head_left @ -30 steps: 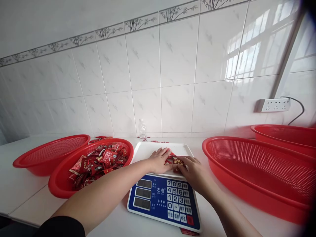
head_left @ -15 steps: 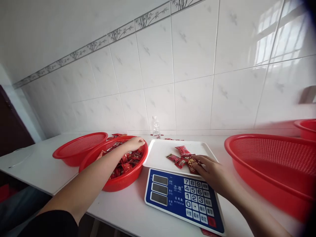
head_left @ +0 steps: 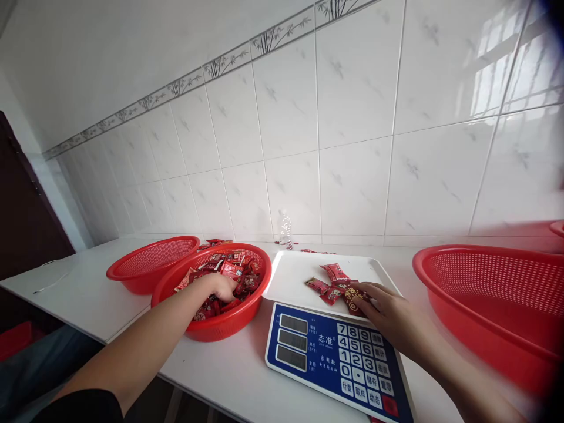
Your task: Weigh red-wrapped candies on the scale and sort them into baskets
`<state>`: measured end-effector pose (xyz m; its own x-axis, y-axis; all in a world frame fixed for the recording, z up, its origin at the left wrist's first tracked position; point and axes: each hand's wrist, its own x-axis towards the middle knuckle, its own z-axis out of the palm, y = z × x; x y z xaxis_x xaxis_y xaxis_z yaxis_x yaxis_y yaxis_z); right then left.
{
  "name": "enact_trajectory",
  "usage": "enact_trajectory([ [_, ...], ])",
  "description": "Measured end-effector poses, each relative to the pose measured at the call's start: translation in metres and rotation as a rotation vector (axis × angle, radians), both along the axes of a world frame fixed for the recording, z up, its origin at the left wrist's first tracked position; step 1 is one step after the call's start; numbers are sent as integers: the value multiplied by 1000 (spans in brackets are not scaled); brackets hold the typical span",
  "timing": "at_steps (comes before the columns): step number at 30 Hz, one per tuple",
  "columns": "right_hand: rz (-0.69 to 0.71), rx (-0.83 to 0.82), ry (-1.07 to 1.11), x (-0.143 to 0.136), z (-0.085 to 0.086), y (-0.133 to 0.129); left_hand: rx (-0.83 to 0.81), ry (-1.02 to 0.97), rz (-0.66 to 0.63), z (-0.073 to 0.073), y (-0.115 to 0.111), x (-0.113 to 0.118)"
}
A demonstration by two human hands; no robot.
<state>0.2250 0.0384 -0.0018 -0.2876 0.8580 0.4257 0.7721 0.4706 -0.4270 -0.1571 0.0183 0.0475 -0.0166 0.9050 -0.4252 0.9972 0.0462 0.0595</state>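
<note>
My left hand [head_left: 224,288] reaches down into a red plastic basket [head_left: 215,333] full of small red wrapped snack packets [head_left: 231,270]. Its fingers look curled among the packets, with the tips hidden. My right hand [head_left: 381,302] is over the right side of the white tray [head_left: 291,270] of a scale. Its thumb and fingers are closed on a dark red packet with gold print [head_left: 353,298]. A few smaller red packets [head_left: 335,272] lie loose on the tray, just left of that hand. The blue keypad panel [head_left: 326,358] of the scale faces me.
Another red basket [head_left: 145,273] stands at the left, and a large one [head_left: 480,317] at the right. A clear plastic bottle [head_left: 285,229] stands by the tiled wall [head_left: 291,123]. More red packets [head_left: 214,243] lie behind the left baskets. The table's front edge runs below the scale.
My left hand has moved from the basket's far rim side down and nearer, in among the packets. My right hand keeps its place at the dark red packet. The view has shifted slightly.
</note>
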Motion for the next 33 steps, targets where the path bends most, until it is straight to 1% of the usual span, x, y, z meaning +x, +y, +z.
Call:
enact_trajectory([
  [3,16,18,2,0,-1,1,-136,100,63,-3,3,6],
  [6,16,15,-16,0,-1,1,-180,139,95,-4,5,11],
  [9,20,13,-26,1,-1,0,-207,135,105,-1,4,13],
  [13,20,9,-27,1,-1,0,-255,69,83,5,-2,15],
  [15,19,-2,-28,1,-1,1,-248,43,79,6,-5,17],
  [21,23,6,-25,1,-1,1,-203,21,119,5,-10,23],
  [26,-3,-3,-41,1,0,1,-197,-51,114,10,-13,25],
  [30,-10,-25,-42,0,0,0,-205,-93,132,12,-13,26],
  [33,0,-4,-32,0,-1,1,-196,-119,141,12,-12,25],
])
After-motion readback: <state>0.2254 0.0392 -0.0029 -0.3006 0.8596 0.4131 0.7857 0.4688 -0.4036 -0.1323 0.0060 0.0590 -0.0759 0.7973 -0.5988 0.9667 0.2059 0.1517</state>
